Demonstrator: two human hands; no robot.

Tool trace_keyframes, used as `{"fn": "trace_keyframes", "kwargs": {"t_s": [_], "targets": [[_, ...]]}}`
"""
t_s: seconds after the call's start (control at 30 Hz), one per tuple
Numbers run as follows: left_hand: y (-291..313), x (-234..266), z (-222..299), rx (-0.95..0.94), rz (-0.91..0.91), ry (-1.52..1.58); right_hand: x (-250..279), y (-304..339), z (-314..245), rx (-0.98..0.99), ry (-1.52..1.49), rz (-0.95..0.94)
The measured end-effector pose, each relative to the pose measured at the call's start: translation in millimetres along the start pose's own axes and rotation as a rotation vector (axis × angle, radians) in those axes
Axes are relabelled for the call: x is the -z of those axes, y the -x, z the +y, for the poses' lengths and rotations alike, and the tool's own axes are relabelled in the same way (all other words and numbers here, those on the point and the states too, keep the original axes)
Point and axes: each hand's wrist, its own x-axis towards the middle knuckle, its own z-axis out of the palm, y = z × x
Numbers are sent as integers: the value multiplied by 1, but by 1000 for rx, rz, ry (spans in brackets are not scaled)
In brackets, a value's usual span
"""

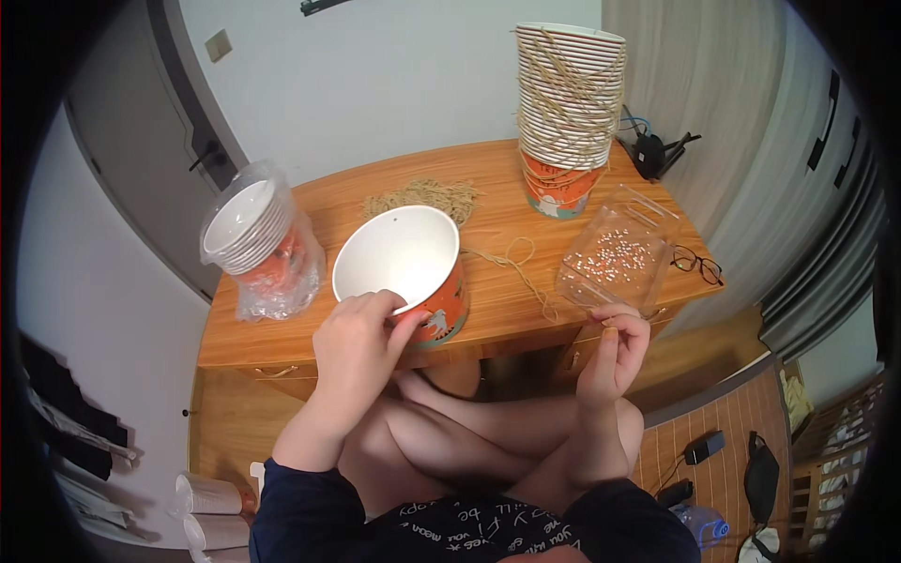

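Soft, fairly bright indoor light; a black fisheye rim all round.
The bucket (405, 253) glows nearly washed-out inside; glints dot the plastic wrap (305, 249) at left; shadow gathers beneath the desk (497, 206); the door (117, 103) at far left and the curtain (812, 310) at right bend and darken; tiny beads (621, 253) blur slightly.

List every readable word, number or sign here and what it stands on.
Dark shirt: white lettering, some readable, not copied.
Lowest bucket in the tall stack: dark lettering, partly hidden, not copied.
Bagged buckets: print too blurred to read.
Held bucket: no readable text.
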Motion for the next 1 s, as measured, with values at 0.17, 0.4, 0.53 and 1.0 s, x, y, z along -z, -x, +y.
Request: {"fn": "trace_keyframes", "kwargs": {"t_s": [0.17, 0.4, 0.53, 1.0], "targets": [[9, -32, 33, 60, 196, -281, 7, -2, -16, -33, -72, -31], [6, -141, 94, -306, -45, 470, 13, -3, -33, -200, -137, -248], [-19, -196, 76, -330, -65, 350, 21, -9, -72, -234, -190, -284], [-51, -190, 55, 102, -237, 138, 152, -21, -104, 696, 10, 723]]}}
